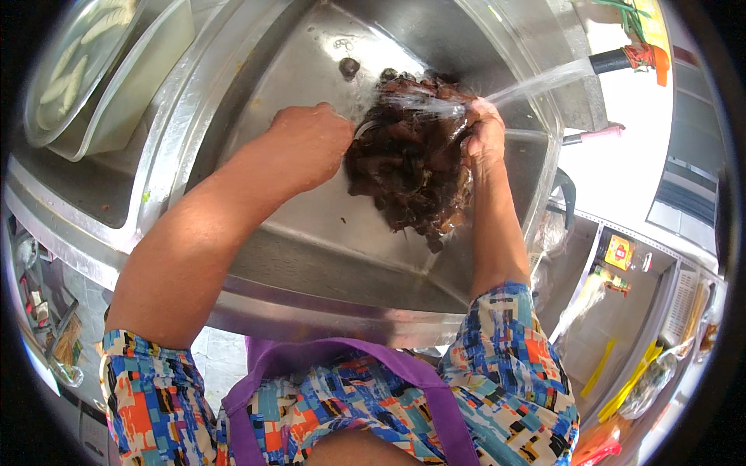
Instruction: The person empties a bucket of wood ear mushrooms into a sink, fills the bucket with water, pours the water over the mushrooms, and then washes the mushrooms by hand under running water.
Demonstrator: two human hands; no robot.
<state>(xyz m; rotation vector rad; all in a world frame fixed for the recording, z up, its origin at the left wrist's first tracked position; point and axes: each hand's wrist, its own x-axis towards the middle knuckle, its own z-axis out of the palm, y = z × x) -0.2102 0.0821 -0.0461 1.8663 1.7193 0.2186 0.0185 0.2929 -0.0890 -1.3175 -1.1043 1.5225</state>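
A wet, glossy heap of dark brown wood ear mushrooms [408,157] is held over the stainless steel sink basin [315,227] before me. My left hand [315,143] is closed at the heap's left edge, on a pale curved strip that looks like the rim of a vessel [366,127]; the mushrooms hide the rest of it. On the right side, my right hand [486,128] curls its fingers around the heap's edge, where the same vessel appears to be gripped. Water from a black hose [609,60] strikes the top of the heap beside my right fingers.
One loose dark piece [349,67] lies on the basin floor. A second, thinner hose [574,140] runs water from the right. Left, clear plastic tubs [137,87], one with pale long pieces, stand in another basin. Shelves [618,314] with bottles and bags stand at the right.
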